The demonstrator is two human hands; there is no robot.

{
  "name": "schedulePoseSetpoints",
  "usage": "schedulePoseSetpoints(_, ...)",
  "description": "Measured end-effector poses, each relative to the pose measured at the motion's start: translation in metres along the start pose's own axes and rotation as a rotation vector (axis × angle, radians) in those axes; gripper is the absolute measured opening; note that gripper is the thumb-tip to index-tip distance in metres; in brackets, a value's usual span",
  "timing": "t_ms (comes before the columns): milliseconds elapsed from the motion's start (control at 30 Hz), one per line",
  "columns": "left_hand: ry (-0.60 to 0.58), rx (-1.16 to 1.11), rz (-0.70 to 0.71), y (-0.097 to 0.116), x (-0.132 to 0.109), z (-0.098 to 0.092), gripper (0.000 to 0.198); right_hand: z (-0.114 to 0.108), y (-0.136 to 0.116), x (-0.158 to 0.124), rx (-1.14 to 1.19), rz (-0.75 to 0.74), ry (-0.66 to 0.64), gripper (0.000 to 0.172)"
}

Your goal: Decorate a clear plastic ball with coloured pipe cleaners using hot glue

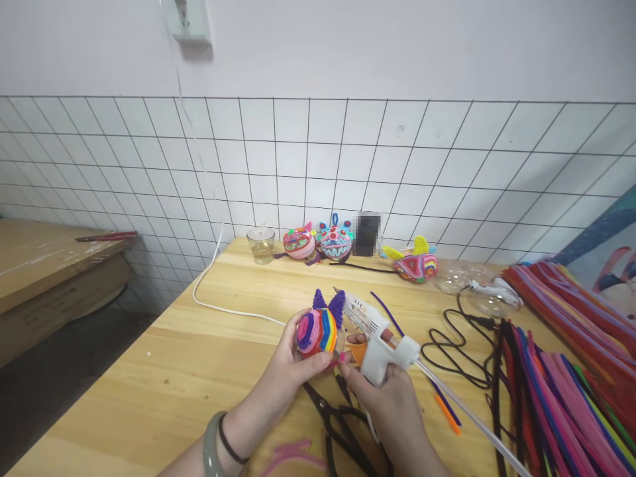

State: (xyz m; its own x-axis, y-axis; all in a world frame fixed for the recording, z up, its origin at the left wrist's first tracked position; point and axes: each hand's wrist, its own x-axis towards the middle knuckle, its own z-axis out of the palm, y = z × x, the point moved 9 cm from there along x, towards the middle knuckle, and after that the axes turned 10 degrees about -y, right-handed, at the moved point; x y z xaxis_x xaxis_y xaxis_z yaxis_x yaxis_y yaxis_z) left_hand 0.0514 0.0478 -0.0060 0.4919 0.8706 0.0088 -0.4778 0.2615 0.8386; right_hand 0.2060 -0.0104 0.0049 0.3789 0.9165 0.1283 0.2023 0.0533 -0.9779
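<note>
In the head view, a pale wooden desk with a visible grain (223, 377) stands against a wall of white square tiles with dark joints (322, 159), with a white socket box (191, 23) above. Over the desk's near part, the left hand (291, 364) grasps a rainbow-striped ball with two purple fuzzy ears (318, 331), and the right hand (390, 394) grips a white glue gun with an orange trigger (378, 351) just beside it. Beneath them lie black-handled scissors (342, 424). Along the wall stand a clear glass cup (262, 248) and three colourful decorated balls (336, 244). Bundles of multicoloured fuzzy stems (556, 384) cover the right side, near a looped black cable (454, 341). Off to the left is a worn brown table (44, 265) bearing a red-handled tool (112, 236).
</note>
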Motion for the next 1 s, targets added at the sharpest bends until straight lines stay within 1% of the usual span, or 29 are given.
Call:
schedulePoseSetpoints(67, 0.002, 0.003, 0.023, -0.002, 0.0, 0.0, 0.075, 0.001, -0.004, 0.0, 0.017, -0.001, -0.008, 0.028)
schedulePoseSetpoints(133, 0.009, 0.022, 0.053, -0.003, 0.0, -0.001, 0.075, 0.006, -0.008, 0.001, 0.036, 0.02, -0.061, 0.028)
schedulePoseSetpoints(233, 0.025, 0.011, 0.052, -0.008, 0.001, -0.002, 0.077, 0.011, -0.018, 0.001, 0.067, 0.034, -0.109, 0.028)
schedulePoseSetpoints(333, 0.028, -0.034, 0.047, -0.011, 0.002, -0.002, 0.08, 0.014, -0.023, 0.001, 0.083, 0.021, -0.115, 0.027)
schedulePoseSetpoints(400, 0.013, -0.035, 0.048, -0.01, 0.003, -0.001, 0.081, 0.015, -0.022, 0.002, 0.094, 0.017, -0.113, 0.024)
schedulePoseSetpoints(500, 0.009, -0.003, 0.046, -0.009, 0.004, -0.004, 0.082, 0.012, -0.018, 0.003, 0.115, -0.014, -0.091, 0.026)
schedulePoseSetpoints(567, 0.055, 0.023, 0.075, -0.005, 0.004, -0.009, 0.082, 0.008, -0.014, 0.005, 0.116, -0.004, -0.078, 0.032)
schedulePoseSetpoints(667, 0.151, 0.039, 0.142, 0.007, 0.002, -0.017, 0.08, 0.0, -0.009, 0.008, 0.139, 0.044, -0.105, 0.041)
schedulePoseSetpoints(733, 0.184, 0.021, 0.139, 0.013, 0.001, -0.02, 0.08, -0.006, -0.013, 0.01, 0.187, 0.024, -0.139, 0.04)
schedulePoseSetpoints(800, 0.198, -0.032, 0.115, 0.016, 0.001, -0.024, 0.077, -0.006, -0.021, 0.011, 0.239, -0.015, -0.223, 0.037)
schedulePoseSetpoints(867, 0.204, -0.099, 0.117, 0.021, 0.002, -0.028, 0.072, 0.0, -0.026, 0.008, 0.258, -0.019, -0.354, 0.034)
schedulePoseSetpoints(933, 0.219, -0.165, 0.129, 0.025, 0.002, -0.033, 0.067, 0.009, -0.028, 0.001, 0.217, 0.004, -0.481, 0.034)
schedulePoseSetpoints(1000, 0.244, -0.21, 0.132, 0.025, 0.002, -0.037, 0.063, 0.013, -0.028, -0.006, 0.135, 0.036, -0.528, 0.037)
